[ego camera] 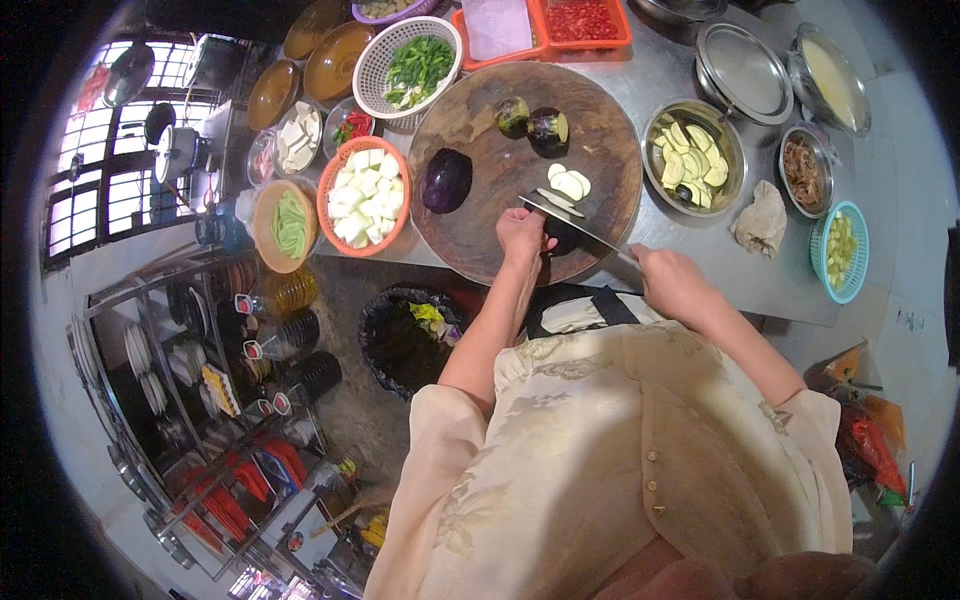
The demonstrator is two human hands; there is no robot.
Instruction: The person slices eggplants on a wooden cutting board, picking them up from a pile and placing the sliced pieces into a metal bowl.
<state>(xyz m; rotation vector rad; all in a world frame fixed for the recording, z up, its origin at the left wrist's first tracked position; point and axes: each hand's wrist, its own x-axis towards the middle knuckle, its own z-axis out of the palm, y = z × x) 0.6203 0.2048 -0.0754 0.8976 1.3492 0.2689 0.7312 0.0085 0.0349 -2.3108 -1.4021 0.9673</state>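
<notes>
On the round wooden chopping board (480, 142), my left hand (523, 234) curls its fingers against a dark eggplant piece (566, 238), which the blade partly hides. My right hand (673, 279) grips the handle of a kitchen knife (585, 223), its blade slanting across that piece towards my left fingertips. Several pale eggplant slices (568, 182) lie just beyond the blade. A purple eggplant piece (448, 180) rests at the board's left. Farther back sit two more chunks, a greenish mottled one (512, 117) and a dark one with a cut face (549, 131).
Right of the board stands a steel bowl (654, 180) of eggplant slices, near a crumpled cloth (760, 219) and a blue basket (819, 259). To the left are an orange basket (324, 187) of white cubes and a white colander (365, 82) of greens. A lined bin (386, 352) stands below the counter.
</notes>
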